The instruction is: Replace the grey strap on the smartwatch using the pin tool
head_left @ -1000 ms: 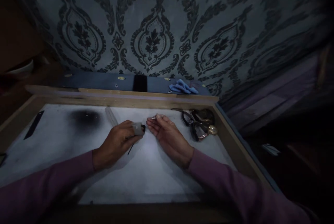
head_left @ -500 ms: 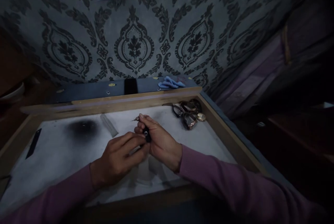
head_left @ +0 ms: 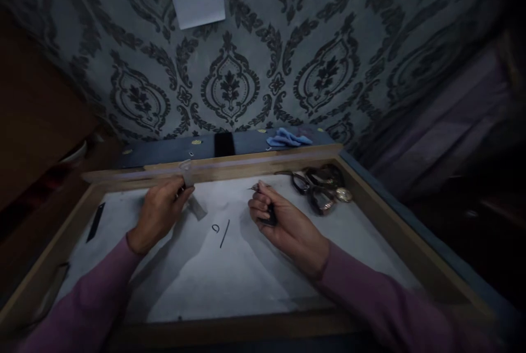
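My left hand (head_left: pixel 161 208) is closed on a translucent strip (head_left: pixel 187 173), which looks like clear plastic and stands up from the fingertips. Just below it, a second greyish translucent strip (head_left: pixel 197 208) lies on the white sheet (head_left: pixel 242 287). My right hand (head_left: pixel 283 221) is wrapped round a small black object (head_left: pixel 270 216); a thin metal tip (head_left: pixel 253 187) pokes out by the thumb. The object's kind is unclear in the dim light. Between the hands lie a small black ring (head_left: pixel 215 228) and a thin black stick (head_left: pixel 224 234).
Several wristwatches (head_left: pixel 322 199) lie bunched at the right back corner of the wooden-framed tray (head_left: pixel 382 221). A black strip (head_left: pixel 95 222) is at the left. Behind the frame are a blue cloth (head_left: pixel 287 137) and a black flat object (head_left: pixel 224 144).
My hands have moved apart. The left has left the black object, gone left and now grips a translucent strip. The right keeps the black object. The ring and stick now show; the view has shifted.
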Demonstrator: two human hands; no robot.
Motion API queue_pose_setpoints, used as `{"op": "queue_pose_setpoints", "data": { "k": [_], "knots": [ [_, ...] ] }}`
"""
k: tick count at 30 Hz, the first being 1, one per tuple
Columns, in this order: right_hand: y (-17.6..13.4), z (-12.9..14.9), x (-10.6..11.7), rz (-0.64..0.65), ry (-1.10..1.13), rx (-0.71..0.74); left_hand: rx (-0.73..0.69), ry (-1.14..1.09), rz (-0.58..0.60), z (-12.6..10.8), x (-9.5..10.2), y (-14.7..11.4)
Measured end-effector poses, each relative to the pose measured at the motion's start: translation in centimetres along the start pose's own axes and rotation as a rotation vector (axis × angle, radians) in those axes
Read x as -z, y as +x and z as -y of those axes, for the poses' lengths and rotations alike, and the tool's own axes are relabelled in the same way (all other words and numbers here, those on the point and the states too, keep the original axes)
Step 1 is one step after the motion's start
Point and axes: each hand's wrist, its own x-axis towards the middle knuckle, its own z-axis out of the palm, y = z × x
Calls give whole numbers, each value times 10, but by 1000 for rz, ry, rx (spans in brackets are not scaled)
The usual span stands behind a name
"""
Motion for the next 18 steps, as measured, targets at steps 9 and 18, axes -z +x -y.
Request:
{"op": "queue_pose_setpoints", "data": {
  "k": [9, 18],
  "knots": [
    [-1, -1, -5, -56, 27, -24, -262, 327, 324, -9, -27, -3],
    [5, 1, -3, -122, 61, -42, -132, -405, 247, -13, -28, -51]
  ]
}}
